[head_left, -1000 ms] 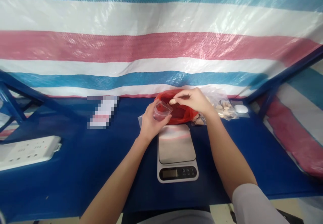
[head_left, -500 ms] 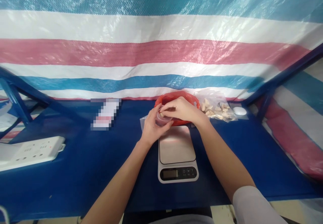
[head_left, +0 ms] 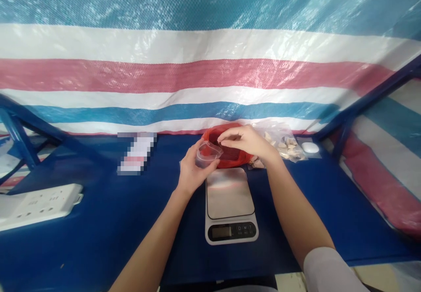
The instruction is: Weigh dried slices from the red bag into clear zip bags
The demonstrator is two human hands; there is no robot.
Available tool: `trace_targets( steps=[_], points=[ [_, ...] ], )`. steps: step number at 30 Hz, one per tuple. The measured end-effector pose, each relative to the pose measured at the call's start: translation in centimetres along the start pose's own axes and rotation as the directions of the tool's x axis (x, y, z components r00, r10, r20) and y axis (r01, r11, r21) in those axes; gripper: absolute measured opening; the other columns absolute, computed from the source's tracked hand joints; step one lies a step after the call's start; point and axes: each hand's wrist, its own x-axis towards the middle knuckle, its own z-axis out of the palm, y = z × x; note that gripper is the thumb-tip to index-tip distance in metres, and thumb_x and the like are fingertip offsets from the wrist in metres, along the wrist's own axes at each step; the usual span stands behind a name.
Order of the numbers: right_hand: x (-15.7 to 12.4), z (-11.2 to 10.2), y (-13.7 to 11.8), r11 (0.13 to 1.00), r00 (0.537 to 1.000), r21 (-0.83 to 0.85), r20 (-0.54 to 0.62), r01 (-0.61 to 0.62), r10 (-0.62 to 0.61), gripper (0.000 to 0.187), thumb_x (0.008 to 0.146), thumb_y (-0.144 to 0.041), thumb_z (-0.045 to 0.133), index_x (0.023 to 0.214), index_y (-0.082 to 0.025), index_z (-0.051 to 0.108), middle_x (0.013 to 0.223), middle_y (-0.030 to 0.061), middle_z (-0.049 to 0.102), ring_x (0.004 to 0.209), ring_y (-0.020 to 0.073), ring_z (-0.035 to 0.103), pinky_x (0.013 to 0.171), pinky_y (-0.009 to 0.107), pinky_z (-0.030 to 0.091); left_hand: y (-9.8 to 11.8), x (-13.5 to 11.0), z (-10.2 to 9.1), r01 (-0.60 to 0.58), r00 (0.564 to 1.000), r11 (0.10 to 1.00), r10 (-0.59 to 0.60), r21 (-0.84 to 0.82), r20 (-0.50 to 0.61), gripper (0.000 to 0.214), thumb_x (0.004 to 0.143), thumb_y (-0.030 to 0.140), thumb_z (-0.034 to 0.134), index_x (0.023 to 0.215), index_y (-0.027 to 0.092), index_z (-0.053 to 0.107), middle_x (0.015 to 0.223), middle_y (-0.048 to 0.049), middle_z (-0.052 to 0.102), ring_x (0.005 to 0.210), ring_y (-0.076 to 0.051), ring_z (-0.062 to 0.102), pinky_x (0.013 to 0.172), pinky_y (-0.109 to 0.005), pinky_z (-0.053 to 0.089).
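Observation:
My left hand [head_left: 190, 171] is wrapped around a clear plastic cup [head_left: 209, 152], tilted beside the red plastic bag [head_left: 230, 159]. Above the bag's opening is my right hand [head_left: 250, 142], its thumb and forefinger brought together in a pinch. Whatever may be between those fingertips is too small to make out. The bag's mouth faces me, and its inside looks dark red. Just in front of both hands lies a white digital kitchen scale [head_left: 230, 193] with a bare metal plate.
Right of the red bag are clear bags of pale, chunky pieces [head_left: 289, 148] and a white round object [head_left: 310, 147] in a clear bag. A white power strip [head_left: 42, 204] lies left on the blue table [head_left: 131, 222]. Blue metal bars [head_left: 345, 121] rise at the sides, before a striped tarp [head_left: 164, 75].
My right hand has moved away from the cup to the right, over the red bag. My left hand has shifted slightly left with the cup, and more of the bag's opening shows.

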Motion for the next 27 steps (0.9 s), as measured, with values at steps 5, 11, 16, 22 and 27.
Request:
trace_targets(
  steps=[5,11,16,22,27],
  points=[
    [0.3,0.2,2.6,0.970,0.995,-0.223,-0.021,-0.099,0.097,0.020,0.088,-0.022,0.063,0.102,-0.025,0.077,0.107,0.0015,0.077,0.099,0.0182,0.071,0.094,0.030,0.052,-0.7,0.2,-0.5,0.039,0.999,0.995,-0.039,-0.094,0.008,0.073,0.074,0.042,0.079,0.137,0.019,0.053,0.125,-0.0130,0.068,0.112,-0.029,0.068,0.099,-0.046,0.056],
    [2.4,2.3,3.7,0.810,0.976,-0.561,0.017,-0.171,0.218,0.023,0.091,-0.026,0.061,0.109,-0.028,0.075,0.111,0.0045,0.076,0.103,0.0228,0.070,0.088,0.030,0.051,-0.8,0.5,-0.9,0.033,0.999,0.991,-0.034,-0.129,-0.006,0.072,0.074,0.041,0.079,0.136,0.017,0.053,0.125,-0.0137,0.068,0.112,-0.028,0.068,0.101,-0.047,0.054],
    [3.8,3.6,3.3,0.730,0.975,-0.673,0.060,-0.121,0.216,0.026,0.094,-0.028,0.056,0.113,-0.024,0.073,0.111,0.0099,0.075,0.103,0.0272,0.069,0.082,0.034,0.052,-0.9,0.3,-1.1,0.065,0.998,0.989,-0.067,-0.132,-0.011,0.071,0.074,0.041,0.079,0.135,0.017,0.054,0.123,-0.0128,0.070,0.111,-0.027,0.068,0.100,-0.046,0.055],
    [4.9,4.7,3.7,0.648,0.952,-0.750,0.085,-0.133,0.294,0.028,0.096,-0.032,0.052,0.107,-0.021,0.075,0.105,0.0131,0.075,0.096,0.0293,0.070,0.077,0.036,0.052,-1.2,0.1,-1.0,0.078,0.997,0.986,-0.078,-0.147,0.005,0.071,0.074,0.039,0.080,0.136,0.017,0.053,0.127,-0.0139,0.067,0.113,-0.028,0.068,0.101,-0.046,0.054],
    [5.2,4.9,3.7,0.647,0.945,-0.746,0.078,-0.155,0.317,0.029,0.095,-0.030,0.052,0.114,-0.025,0.072,0.109,0.0108,0.074,0.101,0.0299,0.069,0.079,0.037,0.052,-1.5,0.2,-1.0,0.065,0.998,0.983,-0.067,-0.170,-0.004,0.070,0.074,0.036,0.081,0.136,0.017,0.055,0.127,-0.0135,0.067,0.113,-0.028,0.067,0.102,-0.046,0.054]
  ],
)
